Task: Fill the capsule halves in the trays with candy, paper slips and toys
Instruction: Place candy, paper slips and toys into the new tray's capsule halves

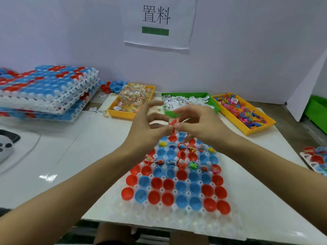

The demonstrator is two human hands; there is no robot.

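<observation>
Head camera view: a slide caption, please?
Both hands pinch a small red piece above a tray of capsule halves.

The two hands, left hand [150,121] and right hand [196,123], are hiding the far rows of the white tray [177,218]. The small red piece [173,125] between their fingertips is looking too blurred to identify. The right edge is cutting off a second tray [316,160], and the left edge is cutting the stacked trays [47,91].

bare forearms, apparently no sleeves
</observation>
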